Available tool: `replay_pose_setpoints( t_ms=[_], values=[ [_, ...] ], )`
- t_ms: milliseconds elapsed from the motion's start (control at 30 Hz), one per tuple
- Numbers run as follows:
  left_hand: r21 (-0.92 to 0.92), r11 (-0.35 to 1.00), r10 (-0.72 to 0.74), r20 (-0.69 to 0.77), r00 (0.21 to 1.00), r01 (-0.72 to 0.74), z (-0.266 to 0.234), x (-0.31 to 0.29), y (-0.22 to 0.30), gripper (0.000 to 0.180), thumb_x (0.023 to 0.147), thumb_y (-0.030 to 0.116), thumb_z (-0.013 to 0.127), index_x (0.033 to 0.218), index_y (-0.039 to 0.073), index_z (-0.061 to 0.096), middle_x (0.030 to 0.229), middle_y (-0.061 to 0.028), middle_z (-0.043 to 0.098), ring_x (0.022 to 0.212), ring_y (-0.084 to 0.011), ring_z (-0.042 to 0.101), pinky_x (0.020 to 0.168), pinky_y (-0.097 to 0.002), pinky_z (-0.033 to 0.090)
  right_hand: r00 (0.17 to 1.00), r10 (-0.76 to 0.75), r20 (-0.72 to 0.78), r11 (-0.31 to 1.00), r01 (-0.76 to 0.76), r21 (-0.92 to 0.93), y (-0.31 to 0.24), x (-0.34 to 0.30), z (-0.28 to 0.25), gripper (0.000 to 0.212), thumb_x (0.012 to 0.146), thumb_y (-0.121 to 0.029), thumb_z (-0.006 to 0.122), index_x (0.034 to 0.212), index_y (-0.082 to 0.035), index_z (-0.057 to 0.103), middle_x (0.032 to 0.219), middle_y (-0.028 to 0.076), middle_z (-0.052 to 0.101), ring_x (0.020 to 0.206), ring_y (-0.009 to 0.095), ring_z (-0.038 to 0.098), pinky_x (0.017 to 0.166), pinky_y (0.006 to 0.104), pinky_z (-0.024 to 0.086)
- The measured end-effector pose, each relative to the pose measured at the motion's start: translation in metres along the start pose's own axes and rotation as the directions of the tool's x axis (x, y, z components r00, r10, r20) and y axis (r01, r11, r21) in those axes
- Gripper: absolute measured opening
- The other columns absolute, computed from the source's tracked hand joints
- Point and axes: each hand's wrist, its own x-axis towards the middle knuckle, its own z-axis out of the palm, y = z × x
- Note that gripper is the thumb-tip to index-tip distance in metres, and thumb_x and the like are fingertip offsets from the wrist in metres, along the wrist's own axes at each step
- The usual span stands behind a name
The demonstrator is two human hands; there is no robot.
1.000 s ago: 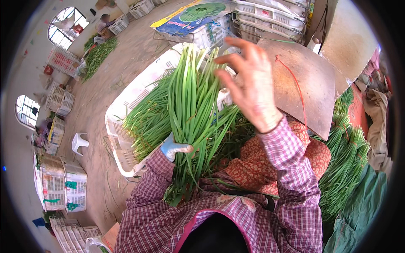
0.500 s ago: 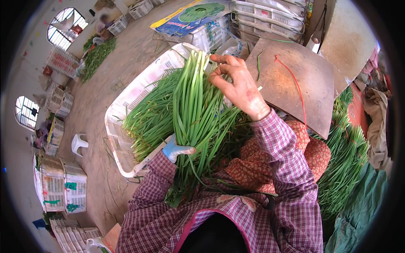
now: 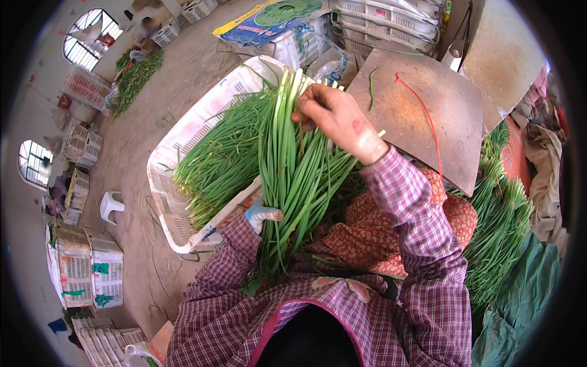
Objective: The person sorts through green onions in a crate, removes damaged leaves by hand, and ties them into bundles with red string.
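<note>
A long bunch of garlic chives (image 3: 282,156) stands in front of me, its pale stem ends pointing away and its green leaves hanging toward my lap. My left hand (image 3: 262,215), in a light blue and white glove, is closed round the leaves low on the bunch. Near the pale ends my bare right hand (image 3: 338,120) has its fingers curled in a pinch against the stalks; the fingertips are partly hidden. Behind the bunch, more loose chives (image 3: 220,153) lie in a white plastic crate (image 3: 160,183).
To the right is a brown board (image 3: 422,104) with a red tie (image 3: 431,119) and a stray leaf on it. Tied chive bundles (image 3: 501,226) lie at far right beside green sheeting (image 3: 520,300). Stacked white crates (image 3: 385,24) stand behind; a white stool (image 3: 111,206) is on the floor at left.
My right hand's fingers have curled in from a more spread pose and moved slightly down along the stalks. My left hand keeps its hold on the chives.
</note>
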Motion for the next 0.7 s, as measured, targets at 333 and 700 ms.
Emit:
replay_pose_setpoints(
  t_ms=[333,700],
  values=[
    [-0.206,0.978,0.019,0.032,0.999,-0.012,0.052,0.019,0.003,0.068,0.073,0.008,0.073,0.132,0.0,0.04,0.124,-0.0159,0.053,0.108,-0.0255,0.056,0.087,-0.0406,0.05,0.968,-0.038,0.249,0.637,-0.168,0.752,-0.02,0.009,-0.055,0.018,0.093,-0.018,0.046,0.093,-0.003,0.056,0.08,0.004,0.061,0.066,0.011,0.059,0.057,0.0226,0.054],
    [-0.046,0.999,0.021,-0.065,0.998,-0.024,0.011,0.001,-0.004,0.045,0.078,0.014,0.07,0.117,-0.004,0.055,0.115,-0.0143,0.06,0.099,-0.0189,0.061,0.087,-0.0323,0.049,0.983,0.098,0.152,0.815,0.008,-0.579,-0.011,-0.047,-0.101,0.03,0.084,-0.03,0.062,0.108,-0.012,0.061,0.085,0.007,0.065,0.074,0.013,0.062,0.068,0.0267,0.051]
  ],
)
